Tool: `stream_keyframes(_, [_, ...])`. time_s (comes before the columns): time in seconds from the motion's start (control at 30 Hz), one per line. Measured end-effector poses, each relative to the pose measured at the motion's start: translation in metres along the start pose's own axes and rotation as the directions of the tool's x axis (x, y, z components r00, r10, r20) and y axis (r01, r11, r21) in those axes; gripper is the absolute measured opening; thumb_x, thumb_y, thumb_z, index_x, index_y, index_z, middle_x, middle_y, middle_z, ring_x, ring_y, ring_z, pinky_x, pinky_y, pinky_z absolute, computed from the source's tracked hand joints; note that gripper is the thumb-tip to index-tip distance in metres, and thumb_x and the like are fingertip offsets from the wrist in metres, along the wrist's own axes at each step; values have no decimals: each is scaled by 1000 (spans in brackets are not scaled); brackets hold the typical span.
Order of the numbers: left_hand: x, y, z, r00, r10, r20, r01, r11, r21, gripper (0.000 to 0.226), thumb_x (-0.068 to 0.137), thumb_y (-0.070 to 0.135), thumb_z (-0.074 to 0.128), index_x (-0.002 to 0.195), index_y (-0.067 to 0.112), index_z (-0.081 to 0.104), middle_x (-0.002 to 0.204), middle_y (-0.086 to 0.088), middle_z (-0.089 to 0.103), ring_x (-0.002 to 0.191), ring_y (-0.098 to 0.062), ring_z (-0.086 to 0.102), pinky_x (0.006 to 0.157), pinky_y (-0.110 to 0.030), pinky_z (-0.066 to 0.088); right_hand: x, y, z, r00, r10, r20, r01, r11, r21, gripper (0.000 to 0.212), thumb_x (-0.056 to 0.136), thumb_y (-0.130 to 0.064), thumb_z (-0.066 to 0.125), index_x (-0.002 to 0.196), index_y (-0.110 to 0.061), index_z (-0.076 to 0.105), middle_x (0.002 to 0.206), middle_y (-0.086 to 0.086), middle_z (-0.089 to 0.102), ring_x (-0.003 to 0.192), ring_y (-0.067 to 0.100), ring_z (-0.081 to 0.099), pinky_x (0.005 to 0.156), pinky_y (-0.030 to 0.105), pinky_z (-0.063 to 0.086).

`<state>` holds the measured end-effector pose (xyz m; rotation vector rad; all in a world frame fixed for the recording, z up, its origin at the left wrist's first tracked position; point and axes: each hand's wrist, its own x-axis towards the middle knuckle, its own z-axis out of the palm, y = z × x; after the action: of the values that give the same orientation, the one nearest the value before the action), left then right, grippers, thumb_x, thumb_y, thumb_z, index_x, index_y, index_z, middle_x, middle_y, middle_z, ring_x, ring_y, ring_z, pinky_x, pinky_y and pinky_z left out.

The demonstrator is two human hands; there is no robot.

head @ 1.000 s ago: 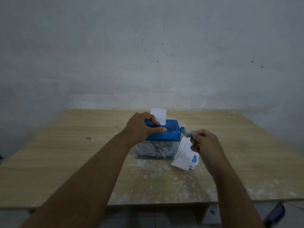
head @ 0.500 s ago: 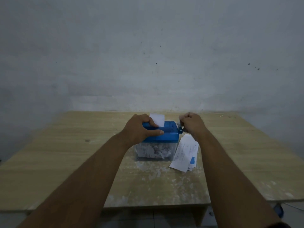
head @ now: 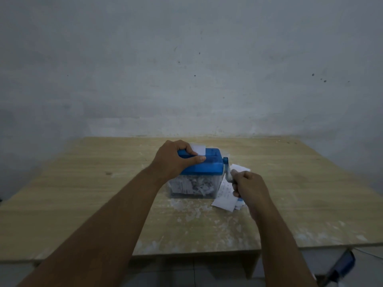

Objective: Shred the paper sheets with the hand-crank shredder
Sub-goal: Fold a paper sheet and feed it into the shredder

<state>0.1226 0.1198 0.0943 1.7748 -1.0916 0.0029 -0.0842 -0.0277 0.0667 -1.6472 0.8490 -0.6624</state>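
Observation:
A small hand-crank shredder (head: 204,168) with a blue lid and a clear bin full of paper shreds stands mid-table. My left hand (head: 176,160) grips the left part of the lid, thumb lying along its front edge. A short white paper sheet (head: 198,149) sticks up from the slot, just behind my fingers. The crank (head: 227,169) hangs down on the shredder's right side, and my right hand (head: 249,188) holds its handle, low and toward me. A stack of paper sheets (head: 224,198) lies on the table right of the shredder, partly under my right hand.
The wooden table (head: 83,199) carries white dust and paper specks in front of the shredder. A grey wall rises right behind the table's far edge. Below the table's near right corner a dark blue object (head: 342,266) sits at floor level.
My right hand has swung the crank from its top position down and toward me. The sheet in the slot stands lower than a second ago. My left hand has stayed on the lid.

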Motion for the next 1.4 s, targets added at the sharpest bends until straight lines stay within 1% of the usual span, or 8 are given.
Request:
stream_keyframes(0.2, [2,0,-2,1000,-14,25,14,1000,-3,31,75,52,92,79,24,79,101,12,77,91,2,66,69,-9,51,-10,-51,-19,989,-147,26,150,982,-114,20,107,-26,57,100,-14,72,81,4,71,69,15,64,79,38,60])
stream_keyframes(0.43, [6,-1,-6,996,-21,81,24,999,-36,28,73,47,93,82,23,81,113,16,77,98,5,69,78,-10,53,22,-81,-17,976,-212,49,217,967,-136,27,108,-31,58,98,-13,75,81,4,71,67,15,64,70,30,55])
stream_keyframes(0.57, [4,-3,-6,996,-12,88,14,1000,-24,32,74,50,92,85,22,82,117,21,75,100,12,66,77,-4,50,51,-84,-5,984,-176,38,180,974,-141,40,107,-44,56,99,-8,72,88,4,71,69,19,68,81,42,61])
stream_keyframes(0.77, [2,-4,-5,997,-9,70,10,1000,-20,27,74,51,93,85,28,82,118,22,74,105,13,65,79,-2,47,71,-49,21,999,-33,26,36,995,-96,29,108,-26,58,99,0,68,100,16,71,83,24,68,86,45,64])
stream_keyframes(0.93, [0,-3,-2,999,-9,46,10,1000,-29,29,73,49,94,82,25,81,114,20,75,104,15,63,76,2,44,51,1,23,996,93,0,-93,989,-118,33,108,-18,53,78,-7,62,82,19,66,75,31,65,77,46,61])
stream_keyframes(1.07, [1,-3,-2,999,-13,39,14,1000,-20,32,71,53,94,80,25,79,115,21,75,104,15,63,75,2,44,18,17,24,995,6,-102,-23,987,-162,36,106,-35,54,79,-12,65,77,10,71,78,32,72,76,46,60])
stream_keyframes(1.23, [3,-5,-1,999,-35,31,36,999,-26,33,72,51,95,80,24,79,114,22,74,101,18,62,74,2,44,-15,-7,14,985,-34,-171,26,998,-52,22,104,-26,57,86,-18,67,87,4,70,82,30,72,80,49,59])
stream_keyframes(1.4, [4,-4,-3,998,-25,65,26,1000,-8,27,72,48,95,81,27,81,115,23,74,101,17,62,75,1,46,-20,-37,2,978,-136,-158,120,987,-110,19,104,-27,57,89,-27,67,94,-5,72,86,23,72,87,49,61])
